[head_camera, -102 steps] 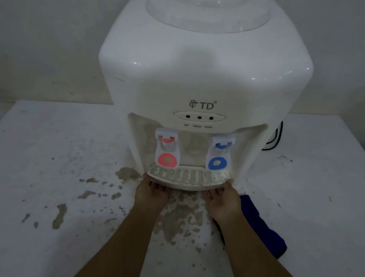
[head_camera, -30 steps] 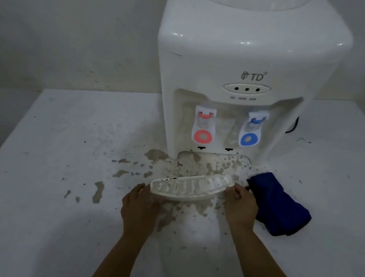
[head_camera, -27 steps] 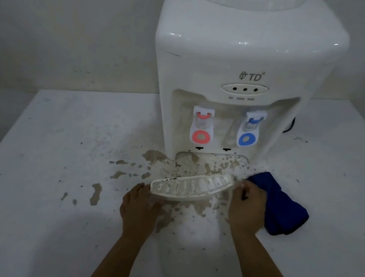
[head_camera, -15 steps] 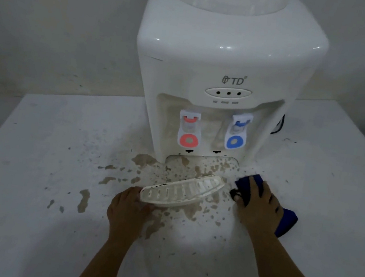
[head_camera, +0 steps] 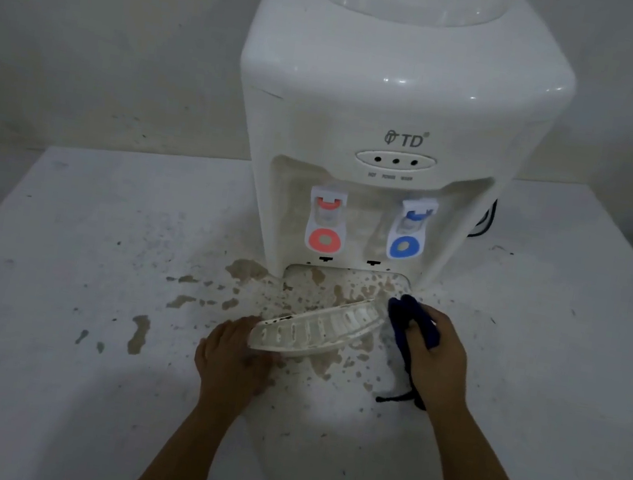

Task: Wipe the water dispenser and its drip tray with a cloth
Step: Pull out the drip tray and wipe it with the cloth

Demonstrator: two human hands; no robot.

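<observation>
- White dispenser (head_camera: 393,99) upright on a white table (head_camera: 60,242), against the wall.
- Red tap (head_camera: 325,226) on the left and blue tap (head_camera: 410,231) on the right, in the front recess.
- Tray (head_camera: 318,328) is out of its slot, in front of the dispenser, tilted with its right end higher and farther back.
- Left hand (head_camera: 234,355) grips the tray's near left end, fingers tucked under the rim.
- Right hand (head_camera: 434,358) clutches a dark blue cloth (head_camera: 404,316), bunched, just beside the tray's right end; cannot tell if they touch.
- Brown stains (head_camera: 244,270) spattered on the table and in the open tray slot (head_camera: 345,285).
</observation>
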